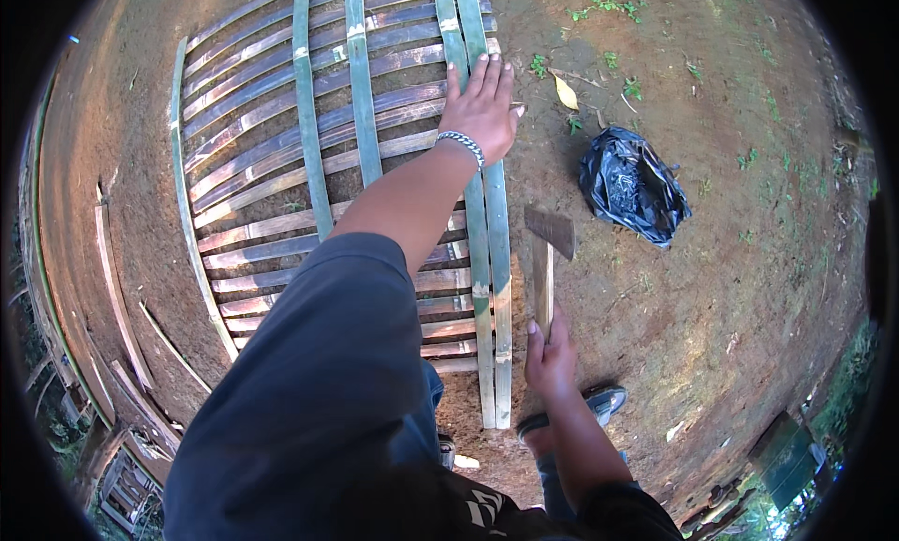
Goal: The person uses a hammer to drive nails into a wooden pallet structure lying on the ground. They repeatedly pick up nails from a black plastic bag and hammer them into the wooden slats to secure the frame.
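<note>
My left hand (pixel 483 108) lies with fingers spread on the paired long bamboo slats (pixel 476 196) along the right side of a bamboo lattice (pixel 331 119). A chain bracelet circles that wrist. Lower right, my right hand (pixel 551 355) is wrapped round the wooden handle of a hatchet (pixel 543 277). Its dark metal head points away from me, over bare soil just beside the slats. To the right of the hatchet sits a crumpled black plastic bag (pixel 632 187), its top gaping, with many small thin metallic pieces that look like nails inside.
Loose bamboo strips (pixel 120 283) lie on the brown soil at the left. A yellow leaf (pixel 565 92) and small green plants dot the ground beyond the bag. My sandalled foot (pixel 605 402) is close to the slats' near end. A dark green panel (pixel 785 459) stands lower right.
</note>
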A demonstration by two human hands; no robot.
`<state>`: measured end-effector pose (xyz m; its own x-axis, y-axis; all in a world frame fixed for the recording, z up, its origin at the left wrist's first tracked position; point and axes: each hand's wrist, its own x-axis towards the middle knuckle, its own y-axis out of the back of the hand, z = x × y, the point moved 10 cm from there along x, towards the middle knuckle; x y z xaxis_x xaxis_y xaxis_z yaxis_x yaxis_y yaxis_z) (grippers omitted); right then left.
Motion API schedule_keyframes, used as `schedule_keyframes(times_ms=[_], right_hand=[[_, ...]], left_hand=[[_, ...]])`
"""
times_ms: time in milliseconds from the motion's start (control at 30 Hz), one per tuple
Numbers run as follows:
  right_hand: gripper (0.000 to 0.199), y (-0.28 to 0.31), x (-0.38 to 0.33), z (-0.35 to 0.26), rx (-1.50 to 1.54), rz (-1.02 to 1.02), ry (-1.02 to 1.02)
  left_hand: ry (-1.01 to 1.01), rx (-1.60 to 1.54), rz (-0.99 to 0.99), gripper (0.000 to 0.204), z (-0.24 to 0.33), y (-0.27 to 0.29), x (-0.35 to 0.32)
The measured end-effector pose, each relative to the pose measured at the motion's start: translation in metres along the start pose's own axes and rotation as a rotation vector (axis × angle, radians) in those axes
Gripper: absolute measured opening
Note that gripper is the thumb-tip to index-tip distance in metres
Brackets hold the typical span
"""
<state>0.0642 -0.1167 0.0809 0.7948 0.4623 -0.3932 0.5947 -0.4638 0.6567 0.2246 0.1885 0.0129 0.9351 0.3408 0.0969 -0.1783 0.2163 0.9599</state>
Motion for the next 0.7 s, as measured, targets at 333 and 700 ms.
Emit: schedule_keyframes(times_ms=[333, 700], right_hand=[[0.052, -0.008, 0.037, -0.005, 0.026, -0.003, 0.114], [0.051, 0.007, 0.042, -0.021, 0.156, 0.071, 0.199]], left_hand=[[-0.021, 0.054, -0.068, 0.06, 0.004, -0.004, 0.001], [-0.023, 0.002, 0.006, 0.061, 0.003, 0.005, -0.001]])
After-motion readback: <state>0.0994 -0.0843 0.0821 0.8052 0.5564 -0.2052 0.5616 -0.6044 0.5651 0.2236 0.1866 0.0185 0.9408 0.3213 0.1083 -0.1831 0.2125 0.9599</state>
